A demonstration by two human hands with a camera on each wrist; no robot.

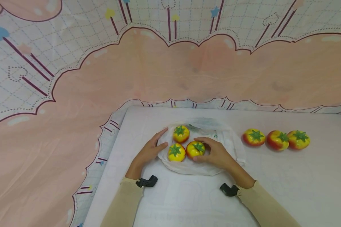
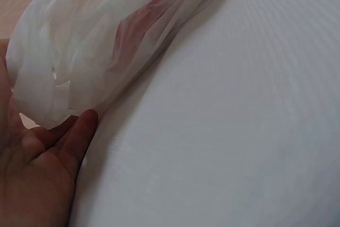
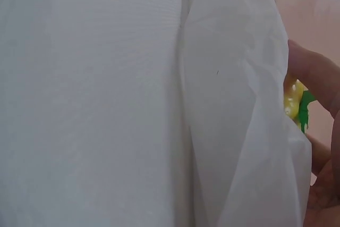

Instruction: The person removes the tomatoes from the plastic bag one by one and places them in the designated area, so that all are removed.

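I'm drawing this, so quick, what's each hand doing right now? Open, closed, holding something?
Left hand: open, at the edge of the white bag.
Right hand: holding a yellow-and-red fruit between thumb and fingers.

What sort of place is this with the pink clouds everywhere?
Probably an indoor recording corner: a flat white table, a peach-and-white cloud-patterned sheet hung behind it, and small black curved devices at both wrists, perhaps cameras.

red-and-yellow fruits (image 1: 181, 134): six total lol
white plastic bag (image 1: 187, 168): just one
bare hands (image 1: 151, 150): 2
black wrist gadgets (image 1: 148, 181): 2 as well
beige sleeves (image 1: 123, 201): a pair
white tabletop (image 1: 184, 201): one
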